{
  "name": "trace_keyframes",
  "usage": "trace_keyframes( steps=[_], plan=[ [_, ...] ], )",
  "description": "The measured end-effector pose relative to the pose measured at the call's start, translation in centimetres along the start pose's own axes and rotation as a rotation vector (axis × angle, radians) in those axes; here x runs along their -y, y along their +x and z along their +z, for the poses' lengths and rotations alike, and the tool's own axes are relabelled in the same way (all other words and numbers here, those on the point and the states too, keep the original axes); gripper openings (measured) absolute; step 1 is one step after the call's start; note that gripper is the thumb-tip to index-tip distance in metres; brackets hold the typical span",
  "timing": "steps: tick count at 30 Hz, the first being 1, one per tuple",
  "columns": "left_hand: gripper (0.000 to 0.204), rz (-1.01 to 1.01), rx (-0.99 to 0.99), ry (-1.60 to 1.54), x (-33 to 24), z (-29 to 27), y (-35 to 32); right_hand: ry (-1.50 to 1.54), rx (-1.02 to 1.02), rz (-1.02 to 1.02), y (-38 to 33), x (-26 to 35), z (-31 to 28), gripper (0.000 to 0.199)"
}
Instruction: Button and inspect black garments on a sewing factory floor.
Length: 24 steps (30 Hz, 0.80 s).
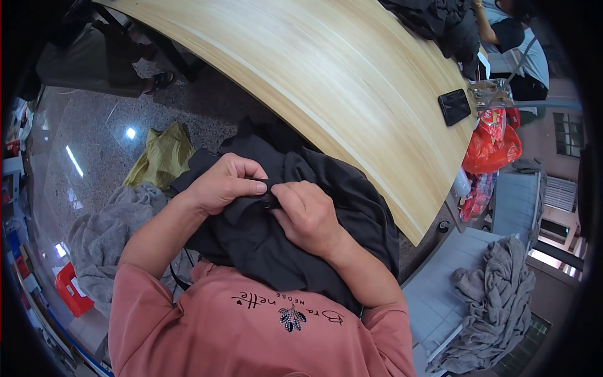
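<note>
A dark grey, nearly black cloth garment point(270, 242) lies bunched across my lap, its folds reaching up to the table edge. Thumb and bent fingers of my left hand point(229, 183) pinch a raised bit of this cloth. Close against it, my right hand point(308, 210) is closed too, its fingertips pinching the cloth almost touching the left thumb. Under the right fingers shows a small, black, glossy bit point(269, 202); what it is I cannot make out. The cloth between the fingertips is partly hidden by the hands.
A wood-grain table point(326, 94) stands ahead, bearing a black phone point(454, 107) and a dark cloth pile point(440, 25). Another person point(524, 53) is at the far right. Grey cloth point(496, 308) lies right, more grey cloth point(119, 226) left beside a yellow-green sack point(162, 154). Red bags point(493, 147) hang beyond the table.
</note>
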<state>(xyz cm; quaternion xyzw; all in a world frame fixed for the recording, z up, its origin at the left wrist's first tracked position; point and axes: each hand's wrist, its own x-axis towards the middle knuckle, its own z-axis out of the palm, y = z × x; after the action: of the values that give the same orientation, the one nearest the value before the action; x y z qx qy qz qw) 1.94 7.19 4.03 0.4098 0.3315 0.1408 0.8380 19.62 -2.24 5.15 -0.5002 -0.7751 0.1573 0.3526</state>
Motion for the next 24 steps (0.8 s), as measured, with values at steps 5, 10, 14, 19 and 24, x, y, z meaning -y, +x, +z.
trace_keyframes(
  steps=[5,10,14,19,24],
  plan=[
    [0.007,-0.043,0.065,0.014,0.2,-0.9,-0.4,0.060,-0.166,-0.142,-0.2,0.4,1.1,0.034],
    [0.004,-0.073,0.022,-0.058,0.2,0.1,0.6,0.053,-0.095,-0.091,0.5,0.1,0.1,0.029],
    [0.003,-0.062,0.004,0.082,0.2,0.7,1.3,-0.036,0.000,-0.088,0.2,-0.6,-0.9,0.024],
    [0.009,-0.033,-0.013,0.239,1.1,-0.3,0.6,-0.072,-0.120,-0.201,-0.7,-0.4,0.7,0.017],
    [0.008,0.185,-0.031,0.773,0.6,1.2,0.3,-0.105,-0.129,-0.261,-0.8,0.2,0.2,0.018]
  ],
)
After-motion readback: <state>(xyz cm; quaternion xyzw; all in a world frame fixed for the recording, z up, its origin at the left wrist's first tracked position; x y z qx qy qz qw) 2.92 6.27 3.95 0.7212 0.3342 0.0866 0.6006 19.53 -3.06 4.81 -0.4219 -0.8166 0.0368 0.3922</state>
